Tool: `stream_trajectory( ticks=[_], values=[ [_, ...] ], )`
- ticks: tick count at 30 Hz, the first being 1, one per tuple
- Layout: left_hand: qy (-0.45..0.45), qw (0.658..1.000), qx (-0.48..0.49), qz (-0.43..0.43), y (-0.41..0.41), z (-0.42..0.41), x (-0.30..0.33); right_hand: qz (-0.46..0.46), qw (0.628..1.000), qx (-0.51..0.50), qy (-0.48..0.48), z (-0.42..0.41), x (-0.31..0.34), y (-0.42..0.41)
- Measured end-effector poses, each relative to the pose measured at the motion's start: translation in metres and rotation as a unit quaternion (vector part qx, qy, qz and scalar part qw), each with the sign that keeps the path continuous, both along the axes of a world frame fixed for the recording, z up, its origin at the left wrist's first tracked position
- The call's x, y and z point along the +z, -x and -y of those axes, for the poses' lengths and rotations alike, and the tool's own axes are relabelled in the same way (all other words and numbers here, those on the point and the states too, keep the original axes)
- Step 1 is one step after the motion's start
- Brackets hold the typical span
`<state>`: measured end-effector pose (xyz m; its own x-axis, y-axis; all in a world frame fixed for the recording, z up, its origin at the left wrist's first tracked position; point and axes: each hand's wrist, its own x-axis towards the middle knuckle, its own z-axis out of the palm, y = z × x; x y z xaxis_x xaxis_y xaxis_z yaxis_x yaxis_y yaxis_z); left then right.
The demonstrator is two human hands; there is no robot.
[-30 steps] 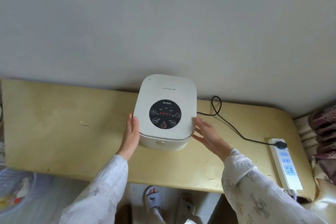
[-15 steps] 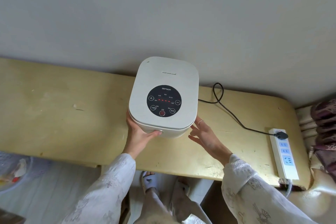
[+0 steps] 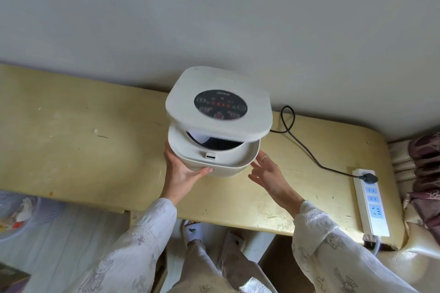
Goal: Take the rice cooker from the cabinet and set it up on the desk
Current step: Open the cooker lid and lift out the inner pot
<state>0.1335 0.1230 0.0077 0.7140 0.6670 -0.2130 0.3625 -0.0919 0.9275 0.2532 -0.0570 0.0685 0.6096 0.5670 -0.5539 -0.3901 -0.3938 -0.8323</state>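
We had the rice cooker [image 3: 215, 157] standing on the desk [image 3: 78, 140], against the wall, with its cord [image 3: 307, 147] running right from the cooker to the power strip [image 3: 371, 200], where it was plugged in. The lid [image 3: 219, 104] stood part-way up, blurred, red lights showing on its panel, and a slice of the dark inner pot showed beneath it. Our left hand [image 3: 183, 173] cupped the cooker's front left corner, thumb pressed near the latch. Our right hand [image 3: 269, 173] hovered just beside the cooker's right side, fingers spread and holding nothing. We judged the step in hand to be opening the lid to check inside. Next called for steadying the base while the lid swung fully up.
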Motion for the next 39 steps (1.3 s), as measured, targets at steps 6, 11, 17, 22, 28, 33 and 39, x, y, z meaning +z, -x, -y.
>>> stream_trajectory(
  ticks=[6,11,17,22,28,33,39],
  values=[
    [0.018,0.998,-0.053,-0.042,0.005,-0.009,0.008,-0.002,0.999,0.021,0.037,0.006,-0.002,-0.013],
    [0.054,0.99,-0.103,-0.077,0.015,-0.023,0.028,0.037,0.993,-0.072,0.089,-0.005,0.005,-0.024],
    [0.024,0.991,-0.085,-0.096,0.005,-0.035,0.047,0.257,0.941,-0.102,0.194,-0.04,0.033,-0.028],
    [0.024,0.989,-0.088,-0.115,-0.003,-0.037,0.042,0.142,0.946,0.001,0.291,-0.068,0.044,-0.035],
    [0.02,0.993,-0.066,-0.093,-0.005,-0.037,0.034,0.116,0.944,-0.002,0.309,-0.085,0.049,-0.032],
    [0.026,0.994,-0.065,-0.087,-0.004,-0.037,0.033,0.079,0.961,-0.077,0.255,-0.083,0.037,-0.032],
    [0.051,0.995,-0.064,-0.064,-0.003,-0.039,0.033,0.106,0.977,-0.077,0.169,-0.073,0.048,-0.038]
  ],
)
